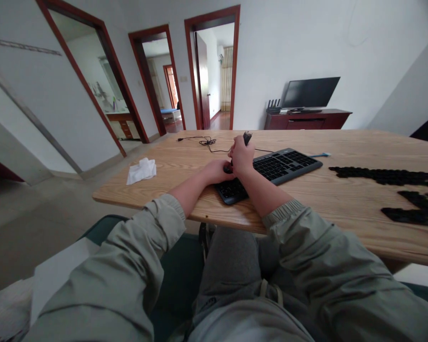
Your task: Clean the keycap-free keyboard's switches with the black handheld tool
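Note:
A black computer keyboard (285, 164) lies slantwise on the wooden table, its near left end below my hands. My right hand (241, 156) is closed around a dark, stick-like tool (247, 137) whose upper end sticks out above the fist; its kind is not clear. Low beside it, my left hand (219, 172) is at the keyboard's left end with its fingers curled. A small dark part shows between the two hands, and what the left fingers grip is hidden. The keyboard's cable (207, 141) lies in a loose coil behind my hands.
Crumpled white tissue (141, 171) lies on the table (178, 175) at left. Rows of loose black keycaps (385, 175) are at right, with more keycaps (413, 209) nearer me. A thin blue item (320, 155) lies behind the keyboard. A television (311, 92) stands on a far cabinet.

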The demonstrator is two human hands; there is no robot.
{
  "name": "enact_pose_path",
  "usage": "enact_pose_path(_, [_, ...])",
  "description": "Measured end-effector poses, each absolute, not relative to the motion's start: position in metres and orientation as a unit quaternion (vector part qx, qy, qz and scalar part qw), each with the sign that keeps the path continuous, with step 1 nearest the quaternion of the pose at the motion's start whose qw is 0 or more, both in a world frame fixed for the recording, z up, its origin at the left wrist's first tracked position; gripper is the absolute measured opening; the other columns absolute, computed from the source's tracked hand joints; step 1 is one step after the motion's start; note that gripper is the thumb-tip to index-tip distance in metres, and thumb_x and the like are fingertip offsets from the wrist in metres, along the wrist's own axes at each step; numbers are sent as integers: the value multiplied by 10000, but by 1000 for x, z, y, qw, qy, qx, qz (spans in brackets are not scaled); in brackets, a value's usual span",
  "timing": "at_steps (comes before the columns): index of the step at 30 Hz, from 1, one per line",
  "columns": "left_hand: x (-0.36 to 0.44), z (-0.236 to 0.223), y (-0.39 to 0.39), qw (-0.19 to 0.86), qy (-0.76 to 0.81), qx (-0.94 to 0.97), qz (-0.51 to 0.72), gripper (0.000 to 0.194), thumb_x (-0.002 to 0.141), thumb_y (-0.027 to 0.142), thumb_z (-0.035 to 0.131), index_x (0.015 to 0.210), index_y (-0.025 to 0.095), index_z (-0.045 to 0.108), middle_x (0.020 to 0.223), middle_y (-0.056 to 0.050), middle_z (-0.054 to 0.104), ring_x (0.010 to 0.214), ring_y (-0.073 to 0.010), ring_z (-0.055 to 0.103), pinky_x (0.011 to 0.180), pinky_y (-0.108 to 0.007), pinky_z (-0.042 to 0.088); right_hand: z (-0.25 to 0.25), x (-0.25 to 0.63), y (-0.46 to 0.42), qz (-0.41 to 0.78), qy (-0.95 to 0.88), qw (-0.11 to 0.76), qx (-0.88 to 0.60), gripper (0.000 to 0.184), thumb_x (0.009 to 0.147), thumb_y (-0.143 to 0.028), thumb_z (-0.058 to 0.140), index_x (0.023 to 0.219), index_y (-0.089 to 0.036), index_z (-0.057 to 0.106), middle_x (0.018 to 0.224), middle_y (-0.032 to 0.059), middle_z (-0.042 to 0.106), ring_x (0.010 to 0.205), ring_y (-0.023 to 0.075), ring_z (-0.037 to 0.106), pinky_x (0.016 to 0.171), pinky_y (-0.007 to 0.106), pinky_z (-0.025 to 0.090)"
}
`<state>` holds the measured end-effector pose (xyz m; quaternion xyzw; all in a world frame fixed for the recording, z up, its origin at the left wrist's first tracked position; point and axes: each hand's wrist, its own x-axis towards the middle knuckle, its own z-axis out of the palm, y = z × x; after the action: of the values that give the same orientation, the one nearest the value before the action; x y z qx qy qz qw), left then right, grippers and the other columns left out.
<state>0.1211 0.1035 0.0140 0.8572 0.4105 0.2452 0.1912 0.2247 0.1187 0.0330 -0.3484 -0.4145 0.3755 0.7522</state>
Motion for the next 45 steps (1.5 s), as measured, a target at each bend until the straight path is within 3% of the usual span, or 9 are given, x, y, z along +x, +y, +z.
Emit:
enact_pose_path(5, [120,13,95,131,443,861,215,365,767,469,644,948,161,718,922,-93,735,795,-240,642,723,-341,479,34,224,118,362,-414,764,-339,331,837,-455,464,662,-259,263,524,-64,297,406,93,318,369,236,325])
enact_pose_path(18, [120,9,99,116,434,862,235,208,767,331,617,882,174,688,953,-64,724,894,-198,644,836,-320,496,57,239,128,366,-374,791,-315,322,850,-457,412,670,-253,239,537,-70,231,404,93,258,380,239,324])
enact_pose_path(22, [113,11,102,182,404,860,252,205,725,229,644,917,162,678,1050,-66,716,985,-191,645,947,-337,482,60,249,125,390,-385,783,-295,364,845,-439,491,652,-251,246,538,-76,210,408,84,218,370,230,297])
enact_pose_path(25, [103,12,108,277,383,834,285,311,695,163,653,1003,123,648,1077,-103,704,970,-185,657,933,-351,500,56,250,118,407,-387,780,-276,384,829,-427,535,636,-244,258,536,-78,216,413,75,215,363,210,289])
enact_pose_path(28, [97,13,112,303,365,818,324,408,698,168,666,1098,103,621,1095,-137,696,1001,-202,658,918,-376,503,49,248,114,445,-392,764,-253,401,818,-418,557,616,-237,262,520,-80,234,403,71,236,358,207,297])
enact_pose_path(39, [102,17,105,220,363,868,259,459,682,192,666,1135,119,674,1111,-105,698,1016,-202,635,945,-358,498,35,258,123,545,-331,728,-251,313,835,-284,464,583,-224,289,482,-74,275,383,69,280,363,195,307])
enact_pose_path(45, [102,16,106,193,368,874,251,373,679,217,671,1040,133,708,1063,-80,707,987,-195,628,937,-339,494,32,270,121,630,-253,687,-260,300,834,-293,451,610,-224,263,456,-83,270,361,71,267,353,197,313])
